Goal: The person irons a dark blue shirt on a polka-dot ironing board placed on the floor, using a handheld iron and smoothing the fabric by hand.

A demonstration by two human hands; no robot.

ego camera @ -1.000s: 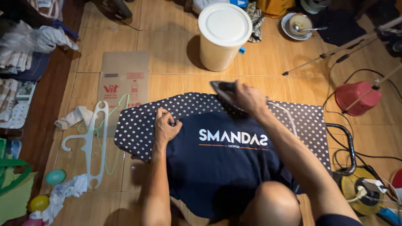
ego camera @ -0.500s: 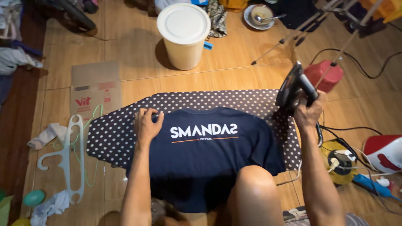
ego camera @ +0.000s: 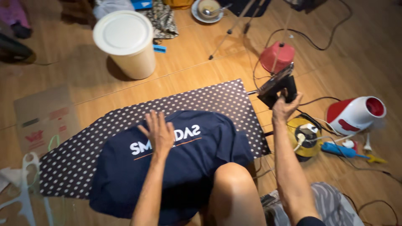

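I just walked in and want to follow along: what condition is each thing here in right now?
navy T-shirt: spread flat on the board, print upward.
ironing board: low on the floor, partly covered.
clothes iron: lifted off the board, tilted, beyond its end.
left hand: open, pressing the shirt.
right hand: closed on the iron's handle.
white bucket: upright, lid on.

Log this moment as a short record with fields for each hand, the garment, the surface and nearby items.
left hand: flat on the navy T-shirt, fingers spread
right hand: grips a dark clothes iron, lifted off to the board's right end
surface: polka-dot ironing board low on the wooden floor
nearby: white lidded bucket, yellow cable reel, red and white appliance
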